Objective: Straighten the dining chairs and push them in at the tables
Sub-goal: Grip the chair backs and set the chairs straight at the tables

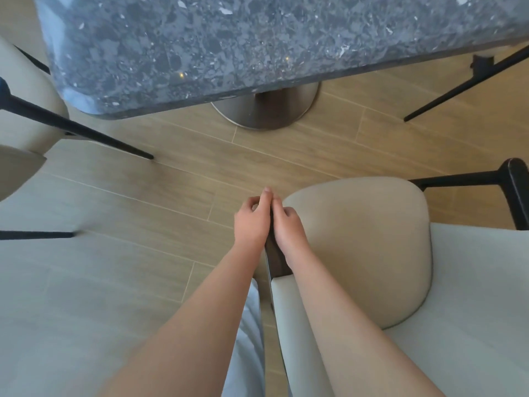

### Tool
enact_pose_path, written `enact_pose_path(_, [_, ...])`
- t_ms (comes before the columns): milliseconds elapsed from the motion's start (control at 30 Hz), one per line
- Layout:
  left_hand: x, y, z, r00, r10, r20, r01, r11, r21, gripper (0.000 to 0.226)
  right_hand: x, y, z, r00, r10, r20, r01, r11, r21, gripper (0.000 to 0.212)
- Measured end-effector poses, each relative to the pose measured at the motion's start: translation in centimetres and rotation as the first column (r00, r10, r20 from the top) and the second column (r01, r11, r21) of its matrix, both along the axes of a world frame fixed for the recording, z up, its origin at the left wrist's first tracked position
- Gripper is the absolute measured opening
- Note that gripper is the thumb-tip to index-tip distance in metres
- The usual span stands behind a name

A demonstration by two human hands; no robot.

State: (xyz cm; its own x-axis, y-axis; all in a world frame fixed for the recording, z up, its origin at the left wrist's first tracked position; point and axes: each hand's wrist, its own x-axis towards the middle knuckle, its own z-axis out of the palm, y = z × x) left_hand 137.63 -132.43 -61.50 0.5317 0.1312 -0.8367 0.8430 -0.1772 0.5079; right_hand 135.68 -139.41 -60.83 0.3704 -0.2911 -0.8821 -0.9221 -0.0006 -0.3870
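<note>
A beige upholstered dining chair [366, 247] with black armrests stands at the lower right, its seat facing a dark speckled stone table [257, 47] across a gap of floor. Both my hands grip its left black armrest [273, 259] side by side: my left hand [253, 216] on the outer side, my right hand [287, 224] on the seat side. The armrest is mostly hidden under my hands and forearms. The chair's pale backrest [472, 310] curves round at the right. Its right armrest [512, 184] shows at the right edge.
The table rests on a round metal pedestal base [266, 110]. Another beige chair [25, 110] with slanted black legs stands at the left by the table corner. A black chair leg [463, 84] crosses the upper right. The floor is wood-look plank.
</note>
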Motion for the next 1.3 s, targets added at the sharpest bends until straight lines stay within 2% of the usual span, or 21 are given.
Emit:
enact_pose_path(133, [-0.9, -0.8, 0.5, 0.994, 0.098, -0.054, -0.102, 0.992, -0.075, 0.045, -0.3, -0.2, -0.2, 0.995, 0.036, 0.088, -0.04, 0.999, 0.038, 0.055])
enact_pose_path(267, [-0.8, -0.8, 0.7, 0.994, 0.095, -0.055, -0.1, 0.991, -0.094, 0.045, -0.5, -0.8, -0.8, 0.991, 0.019, 0.134, -0.032, 0.995, 0.091, 0.041])
enact_pose_path(633, [-1.4, -0.6, -0.3, 0.997, 0.066, -0.033, -0.069, 0.992, -0.109, 0.054, -1.0, -0.5, -1.3, 0.983, 0.016, 0.184, -0.041, 0.99, 0.136, 0.059])
enact_pose_path(800, [-1.8, -1.0, -0.5, 0.987, 0.155, -0.041, -0.159, 0.978, -0.136, 0.058, -1.1, -0.5, -1.9, 0.968, 0.003, 0.251, -0.024, 0.997, 0.08, 0.048])
enact_pose_path(1300, [-2.5, -1.2, -1.2, 0.977, 0.214, 0.007, -0.21, 0.966, -0.152, 0.057, -1.4, -0.5, -3.2, 0.948, 0.048, 0.314, -0.05, 0.999, 0.001, 0.054])
